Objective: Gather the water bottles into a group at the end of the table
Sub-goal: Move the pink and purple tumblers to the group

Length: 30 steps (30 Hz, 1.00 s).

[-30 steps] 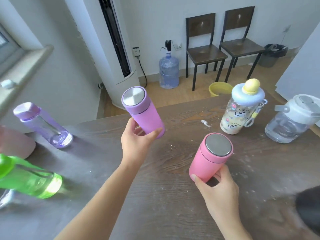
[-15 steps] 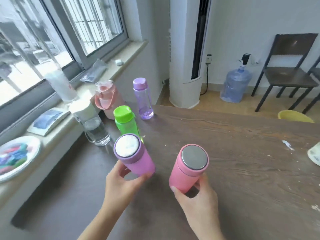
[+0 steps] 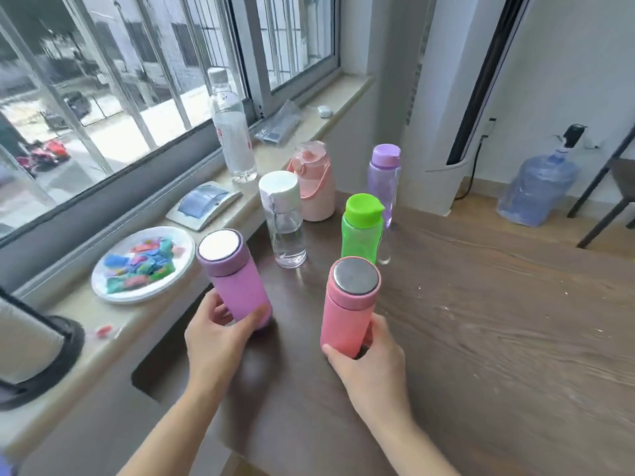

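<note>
Left hand [image 3: 214,333] is wrapped around the base of the purple flask [image 3: 233,278]; right hand [image 3: 367,369] is wrapped around the base of the pink flask [image 3: 348,309]. Both flasks are near upright, tops leaning slightly left. The group lies ahead of both hands at the desk [image 3: 481,321] end by the window: clear bottle [image 3: 283,221], green bottle [image 3: 362,228], peach jug [image 3: 314,187], violet bottle [image 3: 383,178]. The purple flask is near the window-side edge, the clear bottle just ahead of it. The pink flask is just short of the green bottle. Next move is likely to set both down beside the group.
</note>
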Motion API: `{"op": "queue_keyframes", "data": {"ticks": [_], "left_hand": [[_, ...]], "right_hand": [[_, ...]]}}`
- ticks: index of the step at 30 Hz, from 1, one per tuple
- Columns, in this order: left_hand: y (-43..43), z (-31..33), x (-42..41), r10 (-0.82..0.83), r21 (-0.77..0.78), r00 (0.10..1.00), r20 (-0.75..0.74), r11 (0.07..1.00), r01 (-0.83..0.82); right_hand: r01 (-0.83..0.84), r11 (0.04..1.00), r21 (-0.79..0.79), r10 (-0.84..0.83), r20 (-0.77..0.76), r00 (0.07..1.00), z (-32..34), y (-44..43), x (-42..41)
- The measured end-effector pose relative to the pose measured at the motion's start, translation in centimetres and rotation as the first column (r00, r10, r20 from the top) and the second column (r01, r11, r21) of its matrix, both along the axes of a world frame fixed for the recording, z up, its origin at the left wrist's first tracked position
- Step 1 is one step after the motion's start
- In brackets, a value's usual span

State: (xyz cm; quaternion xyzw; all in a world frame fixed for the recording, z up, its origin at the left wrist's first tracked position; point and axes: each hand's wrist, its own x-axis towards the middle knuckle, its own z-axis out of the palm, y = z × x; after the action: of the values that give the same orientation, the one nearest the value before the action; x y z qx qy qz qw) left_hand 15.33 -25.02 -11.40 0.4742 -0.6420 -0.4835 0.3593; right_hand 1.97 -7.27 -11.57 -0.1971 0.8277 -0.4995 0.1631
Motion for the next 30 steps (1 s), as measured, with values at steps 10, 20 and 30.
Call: {"op": "queue_keyframes", "data": {"ticks": [10,20,30], "left_hand": [[-1.3,-1.2,2.0,-0.038,0.038,0.999,0.037,0.999,0.037],[-1.9,-1.6,2.2,-0.048,0.047,0.997,0.058,0.998,0.046],[8.6,-1.0,3.9,0.07,-0.349,0.997,0.011,0.935,-0.062]], "right_hand": [[-0.016,0.997,0.075,0.015,0.014,1.0,-0.3,-1.7,1.9],[-0.04,0.997,0.072,0.042,-0.019,0.999,-0.7,-1.8,2.3],[-0.044,0.999,-0.011,0.044,0.003,0.999,-0.9,4.8,0.7]]}}
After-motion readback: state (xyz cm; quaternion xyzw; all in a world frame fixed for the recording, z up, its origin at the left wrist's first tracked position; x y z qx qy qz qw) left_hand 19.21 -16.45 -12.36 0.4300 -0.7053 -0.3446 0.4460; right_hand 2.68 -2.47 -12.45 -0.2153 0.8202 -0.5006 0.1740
